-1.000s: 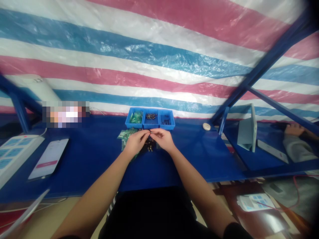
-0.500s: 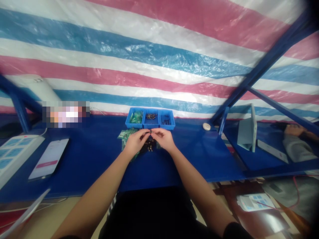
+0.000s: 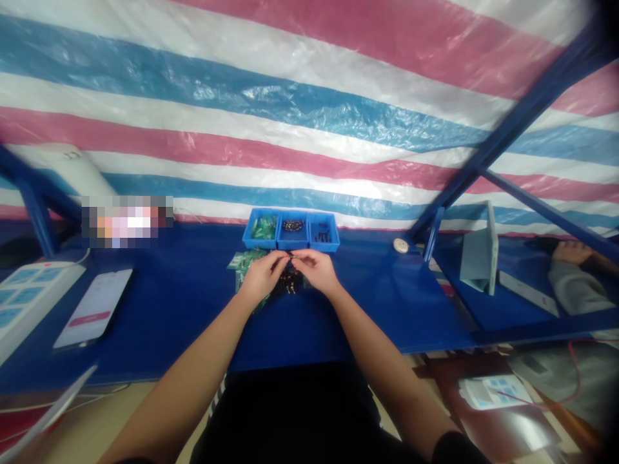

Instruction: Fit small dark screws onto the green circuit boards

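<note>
My left hand (image 3: 264,274) and my right hand (image 3: 316,269) meet fingertip to fingertip over the middle of the blue table. Both are closed in a pinch on something small and dark between them, too small to name. Below the fingers lies a pile of small black and brass-coloured parts (image 3: 291,282). Green pieces (image 3: 242,261), flat and partly hidden by my left hand, lie beside it. Just beyond stand three joined blue bins: the left bin (image 3: 247,240) holds green pieces, the middle bin (image 3: 293,243) small metallic parts, the right bin (image 3: 331,246) small black parts.
A phone (image 3: 94,309) and a white power strip (image 3: 36,299) lie at left. A round cream-coloured object (image 3: 400,245) sits at right near the blue frame post (image 3: 434,235). Beyond it are a tablet-like stand (image 3: 478,254), another phone (image 3: 527,293) and another person's sleeve (image 3: 578,283).
Almost nothing differs. Both hands stay together at the same place, with only a slight shift of the fingers.
</note>
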Demonstrator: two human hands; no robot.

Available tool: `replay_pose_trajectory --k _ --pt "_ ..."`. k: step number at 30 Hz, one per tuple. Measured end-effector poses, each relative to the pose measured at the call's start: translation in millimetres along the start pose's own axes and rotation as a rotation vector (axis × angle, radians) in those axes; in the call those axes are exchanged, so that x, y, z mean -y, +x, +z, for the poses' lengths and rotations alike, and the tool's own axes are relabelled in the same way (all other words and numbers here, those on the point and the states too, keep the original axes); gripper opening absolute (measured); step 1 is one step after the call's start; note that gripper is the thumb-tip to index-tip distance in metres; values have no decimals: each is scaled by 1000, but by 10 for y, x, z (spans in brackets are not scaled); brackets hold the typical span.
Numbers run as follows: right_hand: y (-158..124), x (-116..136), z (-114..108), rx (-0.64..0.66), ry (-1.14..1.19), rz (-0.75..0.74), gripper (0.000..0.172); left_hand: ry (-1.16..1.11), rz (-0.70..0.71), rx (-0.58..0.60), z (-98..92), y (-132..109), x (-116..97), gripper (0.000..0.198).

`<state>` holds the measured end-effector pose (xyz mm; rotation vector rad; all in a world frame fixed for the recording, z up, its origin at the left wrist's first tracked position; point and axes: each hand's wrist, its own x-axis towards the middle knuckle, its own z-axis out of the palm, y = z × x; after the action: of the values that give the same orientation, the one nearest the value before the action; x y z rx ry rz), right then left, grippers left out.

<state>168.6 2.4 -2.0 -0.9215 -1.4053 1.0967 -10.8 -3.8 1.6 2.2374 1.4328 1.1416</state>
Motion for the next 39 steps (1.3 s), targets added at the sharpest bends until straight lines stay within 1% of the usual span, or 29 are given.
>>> replay_pose_trajectory --k 4,11,16,24,32,37,39 --pt "-4 6 -3 4 15 17 35 2 -4 12 9 -4 11 31" --pt "-4 20 3 5 -7 8 36 12 43 -25 22 1 11 28" --pt "-7 -2 2 5 -25 -21 33 -1 42 -7 2 8 -6 27" --pt "-7 -17 5 18 -23 -24 34 15 23 28 -8 1 -2 29" --pt "4 -29 -9 -11 -3 -3 33 17 -5 -1 -13 0 -20 29" --pt "8 -44 -3 4 -7 -5 34 12 35 -21 -7 5 -15 28" --pt "5 -42 1 10 -3 -12 33 13 31 -15 -8 5 -12 28"
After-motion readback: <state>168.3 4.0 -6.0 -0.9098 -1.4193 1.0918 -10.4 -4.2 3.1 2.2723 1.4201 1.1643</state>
